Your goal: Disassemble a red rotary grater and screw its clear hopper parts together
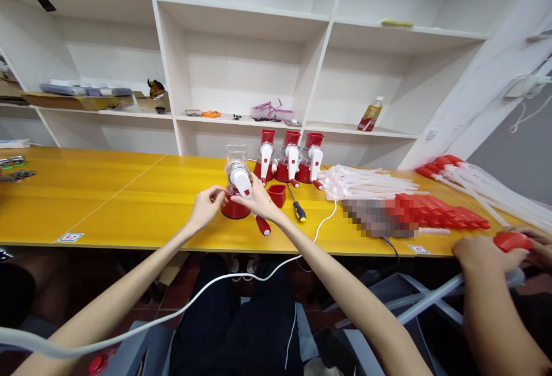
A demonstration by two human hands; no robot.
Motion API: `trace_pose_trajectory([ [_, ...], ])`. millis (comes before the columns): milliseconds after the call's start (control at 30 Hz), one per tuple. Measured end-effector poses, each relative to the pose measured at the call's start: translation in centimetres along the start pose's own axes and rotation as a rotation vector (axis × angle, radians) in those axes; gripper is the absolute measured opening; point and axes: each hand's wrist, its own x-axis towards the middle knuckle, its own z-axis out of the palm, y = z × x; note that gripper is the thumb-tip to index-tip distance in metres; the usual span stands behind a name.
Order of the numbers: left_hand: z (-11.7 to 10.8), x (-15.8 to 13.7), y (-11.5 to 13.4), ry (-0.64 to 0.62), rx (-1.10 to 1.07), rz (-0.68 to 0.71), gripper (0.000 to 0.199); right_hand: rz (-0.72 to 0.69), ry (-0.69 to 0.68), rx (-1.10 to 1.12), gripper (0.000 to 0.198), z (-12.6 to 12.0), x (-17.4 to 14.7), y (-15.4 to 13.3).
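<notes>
A rotary grater (240, 177) with a clear top, white crank arm and red base stands upright on the yellow table in front of me. My right hand (259, 199) is closed round its right side, behind the crank. The red crank handle (263, 225) points down toward the table's front edge. My left hand (209, 204) is at the grater's left side near the red base, thumb and fingers pinched together; what they hold, if anything, is too small to make out. A red square hopper piece (276, 195) lies just right of the grater.
Three rotary graters (291, 157) with red hoppers stand behind. A screwdriver (298, 209) and a white cable (328, 219) lie to the right. Farther right are white plastic parts (366, 180), red parts (448, 213) and a co-worker's hands (483, 255) holding a red part. Shelves (241, 14) rise behind.
</notes>
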Motion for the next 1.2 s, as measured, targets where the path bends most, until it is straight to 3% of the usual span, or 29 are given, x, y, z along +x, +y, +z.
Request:
trace_pose_trajectory([
  [67,-0.2,1.9,-1.6,0.142,-0.011,-0.025,0.046,0.018,0.018,0.0,0.064,0.3,-0.3,-0.1],
  [133,0.2,3.8,-3.1,0.2,-0.041,-0.066,0.054,0.033,0.018,0.006,0.062,0.1,-0.6,-0.2],
  [267,1.8,5.7,-5.1,0.14,-0.11,-0.129,0.056,0.035,-0.086,0.045,0.061,-1.6,-0.6,0.0],
  [400,2.7,4.5,-6.0,0.036,-0.175,-0.16,0.058,0.054,-0.185,0.128,0.061,-3.1,-0.7,0.6],
  [567,2.7,2.2,-6.1,0.06,-0.167,-0.211,0.061,0.16,-0.262,0.301,0.059,-3.2,-1.6,1.5],
  [767,3.2,0.7,-5.4,0.109,-0.162,-0.254,0.066,0.28,-0.399,0.646,0.061,-1.3,-2.7,2.5],
  [967,3.7,0.8,-5.3,0.147,-0.196,-0.273,0.066,0.292,-0.33,0.993,0.062,2.2,-2.8,1.9],
  [1200,3.7,0.6,-6.3,0.243,-0.309,-0.201,0.057,0.268,-0.31,1.2,0.06,3.4,-2.4,2.4],
])
